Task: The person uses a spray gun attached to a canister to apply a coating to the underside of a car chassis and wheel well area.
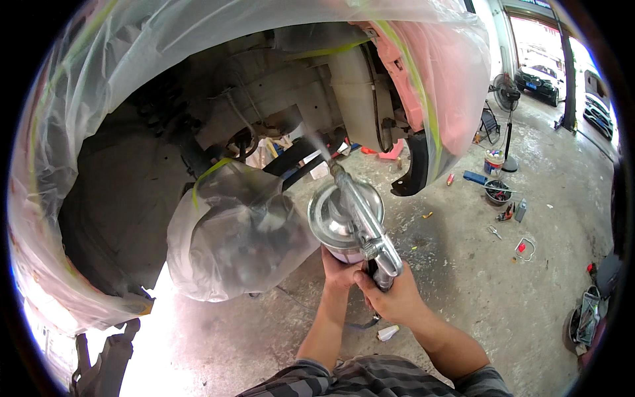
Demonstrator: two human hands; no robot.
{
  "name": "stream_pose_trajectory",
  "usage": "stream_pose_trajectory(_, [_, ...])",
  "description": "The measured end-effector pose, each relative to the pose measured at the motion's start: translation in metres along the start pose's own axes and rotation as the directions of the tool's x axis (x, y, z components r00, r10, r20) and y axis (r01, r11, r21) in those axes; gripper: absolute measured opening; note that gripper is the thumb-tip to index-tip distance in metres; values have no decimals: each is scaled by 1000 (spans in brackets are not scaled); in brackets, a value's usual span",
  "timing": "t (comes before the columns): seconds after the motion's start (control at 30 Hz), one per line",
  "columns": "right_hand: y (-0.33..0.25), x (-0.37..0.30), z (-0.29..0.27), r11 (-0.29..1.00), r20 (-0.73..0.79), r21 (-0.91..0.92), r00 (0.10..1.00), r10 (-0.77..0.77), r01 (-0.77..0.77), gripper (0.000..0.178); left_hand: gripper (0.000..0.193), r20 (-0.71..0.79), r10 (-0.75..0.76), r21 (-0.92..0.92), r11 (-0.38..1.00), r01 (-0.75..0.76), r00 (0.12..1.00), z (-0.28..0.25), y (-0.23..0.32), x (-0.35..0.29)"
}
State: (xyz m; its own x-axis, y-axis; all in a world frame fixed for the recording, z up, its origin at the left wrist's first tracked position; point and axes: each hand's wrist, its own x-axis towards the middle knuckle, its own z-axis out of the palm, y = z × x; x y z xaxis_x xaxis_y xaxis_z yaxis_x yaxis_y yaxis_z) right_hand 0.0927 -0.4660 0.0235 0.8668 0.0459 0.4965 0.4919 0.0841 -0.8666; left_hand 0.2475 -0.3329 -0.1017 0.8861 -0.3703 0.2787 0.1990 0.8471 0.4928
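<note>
Both my hands are closed on a silver spray gun [368, 221] that points up and away into a car's wheel arch [112, 218]. My right hand [395, 296] wraps round its handle. Beneath the round metal cup [329, 210], my left hand [340, 270] holds it from below, with most fingers hidden. A pale streak of mist leaves the nozzle toward the inner panels. Left of the cup hangs a wheel hub [241, 228] wrapped in clear plastic, bound with yellow-green tape. An air hose [360, 325] runs down behind my hands.
Clear plastic sheeting [165, 40] covers the fender around the arch, beside a pink panel [456, 92]. To the right stand a fan [507, 99], a paint bucket [493, 162] and a black tub [497, 192]. Several tools lie on the concrete floor [463, 284]. Cars are parked outside.
</note>
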Motion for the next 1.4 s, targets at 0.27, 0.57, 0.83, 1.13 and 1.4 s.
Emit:
stream_pose_trajectory(0.27, [-43,15,-4,998,-59,52,998,-18,21,19,71,-87,2,-12,1000,-3,996,106,25,16])
stream_pose_trajectory(0.57, [6,2,-12,988,-2,-77,991,135,-135,25,49,-64,-11,-179,984,-1,998,7,-12,-23])
stream_pose_trajectory(0.83, [-34,-17,-17,941,102,202,962,254,-270,15,50,100,272,555,783,-280,957,77,6,-35])
stream_pose_trajectory(1.13, [-26,-12,-15,930,116,65,929,352,-361,14,66,-91,-149,-233,964,125,985,29,7,-26])
stream_pose_trajectory(1.4, [7,5,7,929,-28,166,940,339,-330,37,71,376,97,417,870,-262,921,13,17,-11])
